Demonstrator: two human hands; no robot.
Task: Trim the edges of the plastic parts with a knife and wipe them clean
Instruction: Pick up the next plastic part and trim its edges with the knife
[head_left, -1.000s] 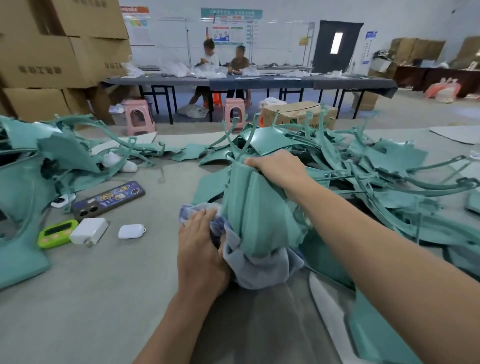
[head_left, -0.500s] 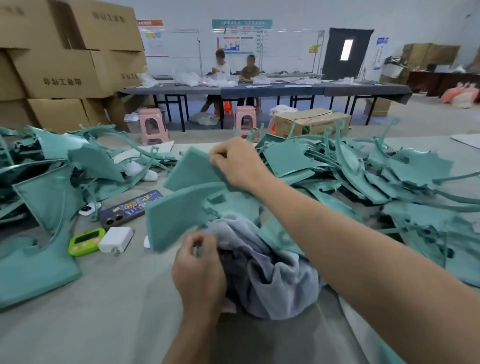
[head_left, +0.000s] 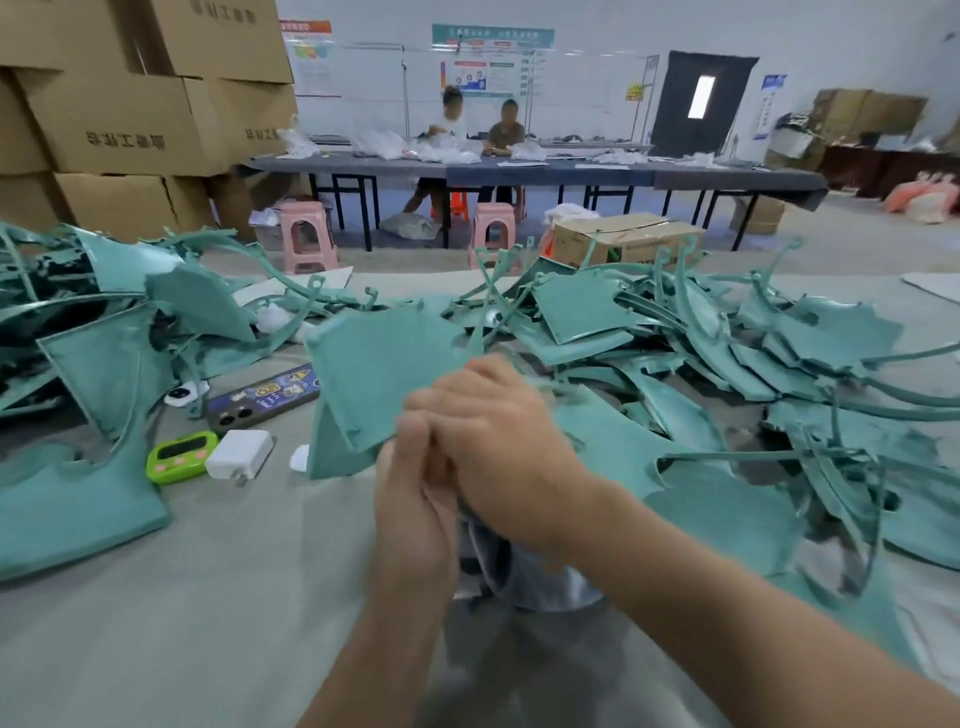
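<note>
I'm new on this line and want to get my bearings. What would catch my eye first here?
Dead centre, the left hand and right hand meet at the near corner of a raised teal plastic part, a grey cloth bunched beneath them. Heaps of teal parts sprawl over the table on both sides, and cardboard boxes tower at far left.

A flat teal plastic part (head_left: 379, 374) tilts above the desk's near edge; a grey cloth (head_left: 524, 577), seemingly bunched, hangs below.
</note>
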